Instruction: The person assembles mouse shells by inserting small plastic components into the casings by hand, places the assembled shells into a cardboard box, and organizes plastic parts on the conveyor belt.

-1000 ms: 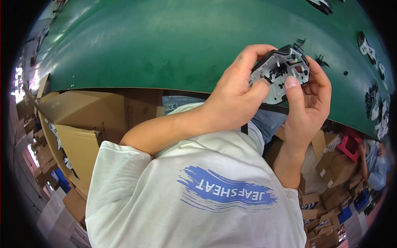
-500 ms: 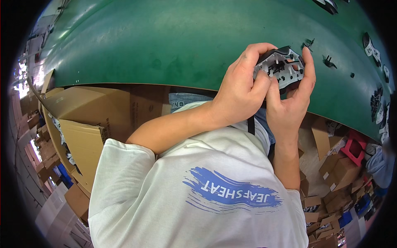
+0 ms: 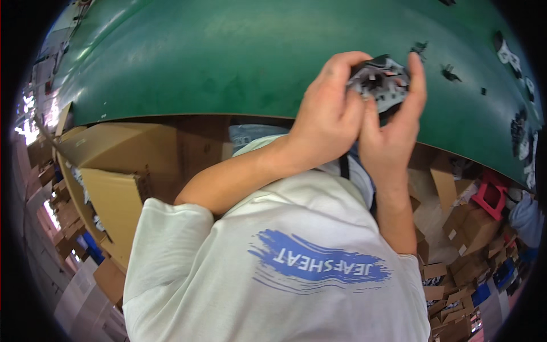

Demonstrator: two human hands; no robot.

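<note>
Green belt (image 3: 228,62) spreads wide behind both hands. Cardboard boxes (image 3: 114,165) sit well to the left of the left hand, below the belt's edge. The left hand (image 3: 330,117) and right hand (image 3: 390,128) press together, both closed around a small grey-and-black part (image 3: 380,82), fingers wrapped over its sides. Small black bits (image 3: 450,72) lie on the belt just right of the right hand.

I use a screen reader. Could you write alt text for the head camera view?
Both hands, left hand and right hand, grip a small grey and black plastic part over a green table. Cardboard boxes crowd the floor beneath it.
</note>
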